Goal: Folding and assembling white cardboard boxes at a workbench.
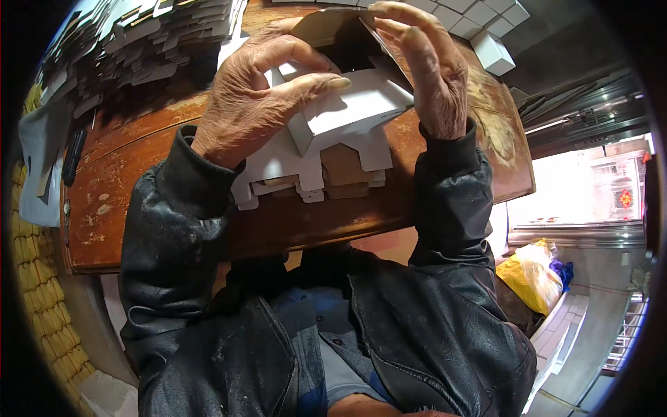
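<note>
White box (358, 104) between two bare hands above a worn table (139, 184)

The box sits partly folded over a pile of flat cardboard pieces (274, 163) near the table's far side; whether it rests on them I cannot tell. The left hand (253, 90) grips it, thumb along the white panel and forefinger bent over the edge. The right hand (434, 69) curves around a raised flap (384, 43), fingers somewhat spread; whether they pinch it I cannot tell. Farther left stands a tall stack of flattened cartons (160, 45). Finished-looking small white boxes (479, 14) line the far right, one (495, 54) nearer the corner. A yellow bag (529, 278) lies beyond the table's right side.
</note>
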Action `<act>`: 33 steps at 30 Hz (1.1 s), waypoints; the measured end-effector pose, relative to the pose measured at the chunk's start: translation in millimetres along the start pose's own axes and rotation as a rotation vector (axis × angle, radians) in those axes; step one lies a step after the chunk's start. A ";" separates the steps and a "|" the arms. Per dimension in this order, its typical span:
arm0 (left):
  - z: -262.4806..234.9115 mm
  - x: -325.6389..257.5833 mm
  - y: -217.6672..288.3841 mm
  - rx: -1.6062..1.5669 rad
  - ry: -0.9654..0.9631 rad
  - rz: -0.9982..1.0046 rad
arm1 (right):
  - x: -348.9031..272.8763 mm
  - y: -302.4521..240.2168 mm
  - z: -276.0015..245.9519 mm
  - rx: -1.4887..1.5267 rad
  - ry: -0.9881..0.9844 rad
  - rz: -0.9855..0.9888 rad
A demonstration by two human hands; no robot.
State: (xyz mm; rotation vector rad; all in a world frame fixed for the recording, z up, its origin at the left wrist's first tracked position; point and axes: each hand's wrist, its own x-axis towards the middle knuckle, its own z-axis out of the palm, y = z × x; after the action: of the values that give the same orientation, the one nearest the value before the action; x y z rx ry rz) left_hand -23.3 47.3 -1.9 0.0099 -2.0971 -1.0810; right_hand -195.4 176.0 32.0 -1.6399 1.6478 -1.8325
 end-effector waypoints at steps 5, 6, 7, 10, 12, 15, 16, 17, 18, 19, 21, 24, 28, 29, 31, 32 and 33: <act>5.2 1.4 -8.9 -0.058 0.031 0.031 | -2.7 20.8 -10.2 0.086 -0.093 0.016; 3.7 1.3 -11.4 -0.056 0.028 0.029 | -2.6 18.4 -5.8 0.173 -0.080 0.048; 2.6 1.2 -12.7 -0.054 0.025 0.028 | -1.9 19.3 -5.2 0.175 -0.081 0.049; 0.6 0.6 -9.4 -0.051 0.035 0.034 | 0.6 25.6 -6.9 0.265 -0.092 0.061; 2.0 0.2 -10.7 -0.115 0.061 0.046 | 0.2 30.2 -13.1 -0.123 -0.171 -0.182; -0.7 -1.6 -6.6 -0.322 0.148 -0.030 | 2.1 25.1 -17.4 -0.186 -0.290 -0.321; 1.1 -1.7 -0.4 -0.318 0.193 -0.066 | 1.8 23.0 -19.4 -0.223 -0.350 -0.323; 2.6 -1.1 3.4 -0.314 0.238 -0.103 | 3.2 25.2 -21.8 -0.222 -0.350 -0.322; 3.0 -1.8 0.9 -0.315 0.240 -0.103 | 6.0 28.4 -23.1 -0.193 -0.374 -0.351; 4.0 -2.1 -3.4 -0.295 0.172 -0.077 | 7.5 30.0 -23.0 -0.164 -0.398 -0.379; 3.2 -1.9 -11.8 -0.272 0.108 -0.051 | 2.0 27.1 -20.9 -0.118 -0.401 -0.318; -0.2 -0.7 -17.1 -0.293 0.024 0.076 | -2.6 17.1 -20.4 -0.040 -0.450 -0.163; -1.4 -1.6 -0.5 -0.194 0.015 -0.158 | -0.3 29.0 -21.3 -0.179 -0.412 -0.237; -0.8 -1.4 0.7 -0.220 0.005 -0.198 | -0.8 29.6 -21.3 -0.178 -0.414 -0.236; 0.3 -2.2 -1.3 -0.248 -0.003 -0.241 | -1.8 31.3 -20.7 -0.126 -0.391 -0.231; 1.1 -2.3 -4.0 -0.263 0.001 -0.219 | -1.8 32.4 -20.5 -0.127 -0.393 -0.228; 1.7 -2.3 -4.6 -0.277 0.004 -0.196 | -1.3 32.2 -20.7 -0.090 -0.365 -0.184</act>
State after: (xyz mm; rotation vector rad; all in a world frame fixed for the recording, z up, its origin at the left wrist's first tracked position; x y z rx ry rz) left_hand -24.1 46.3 -7.2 0.0845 -1.9562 -1.4811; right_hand -227.2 177.1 10.6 -2.0780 1.4802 -1.4315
